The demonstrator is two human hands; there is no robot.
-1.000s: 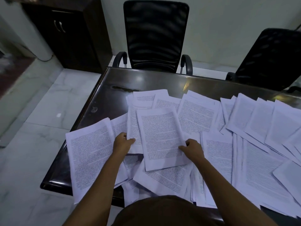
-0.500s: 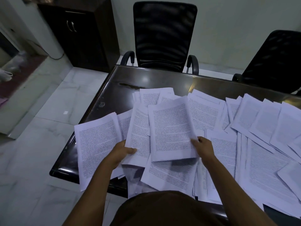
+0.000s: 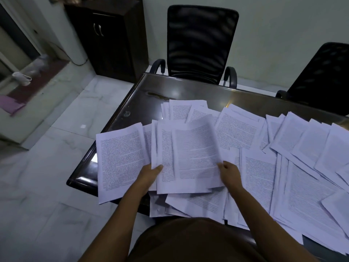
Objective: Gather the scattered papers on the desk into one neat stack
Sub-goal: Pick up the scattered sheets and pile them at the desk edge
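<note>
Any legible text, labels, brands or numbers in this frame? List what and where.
No text here can be read.
held sheets, gripped by the left hand and right hand: dense printed lines, too blurred to read.
loose papers on the desk: printed body text, too small to read.
cabinet and mesh chair: no label or brand visible.

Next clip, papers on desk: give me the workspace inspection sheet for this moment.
Surface: dark glossy desk, bare along its far side and left corner.
Job's things: sheaf held between both hands; loose sheets spread overlapping to the right; single sheet overhangs the desk's left edge.
Clutter: nothing seen.
Hands: left hand grips the sheaf's left edge, right hand its right edge.
Cables: nothing seen.
Surroundings: black chair behind the desk, second black chair at far right, dark cabinet, marble floor.
</note>
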